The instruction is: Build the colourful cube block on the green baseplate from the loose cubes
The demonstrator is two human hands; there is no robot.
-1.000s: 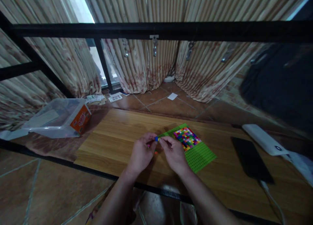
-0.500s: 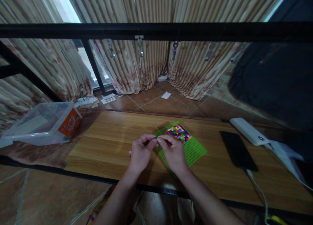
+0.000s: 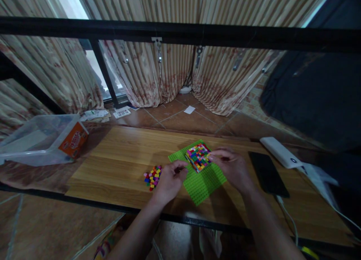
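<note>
A green studded baseplate (image 3: 201, 181) lies on the wooden table (image 3: 118, 166), with a patch of small multicoloured bricks (image 3: 198, 156) pressed onto its far corner. My left hand (image 3: 170, 179) rests at the plate's near left edge, fingers curled; whether it pinches a brick I cannot tell. Beside the brick patch, at the plate's right edge, my right hand (image 3: 232, 168) hovers with its fingertips pinched toward the bricks. A loose pile of coloured bricks (image 3: 152, 176) sits just left of my left hand.
A clear plastic box with an orange label (image 3: 45, 139) stands at the table's left end. A black phone (image 3: 267, 173) and a white power bank (image 3: 280, 151) lie at the right, with cables. A black metal bar (image 3: 180, 32) crosses overhead, curtains hang behind, and a dark bag (image 3: 316, 94) is at right.
My hands were together in front of the plate; they have parted, the right one moving right to the brick patch. The loose brick pile is now uncovered.
</note>
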